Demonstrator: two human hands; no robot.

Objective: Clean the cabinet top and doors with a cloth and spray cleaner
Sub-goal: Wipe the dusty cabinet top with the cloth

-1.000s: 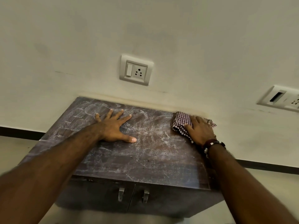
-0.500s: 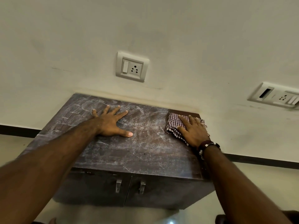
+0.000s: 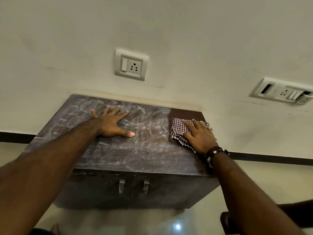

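Pressing flat with its fingers spread, the left hand (image 3: 112, 123) rests palm down on the dusty cabinet top (image 3: 135, 150), holding nothing. Well apart to its right, the right hand (image 3: 199, 135) lies with straight fingers on a checked cloth (image 3: 177, 129), pinning it to the top near the right edge; a dark beaded bracelet (image 3: 215, 154) circles that wrist. Beyond the right hand's fingertips, the back right corner of the top shows a clean dark brown patch (image 3: 186, 114), while the surface between the 2 hands and around the left hand is streaked with whitish dust. Below the hands, the 2 cabinet doors (image 3: 132, 190) are closed, each with a small metal handle (image 3: 121, 185) near the centre seam. On the wall past the hands sits a switch-and-socket plate (image 3: 131, 65), and farther right of the right hand a second socket panel (image 3: 284, 92).
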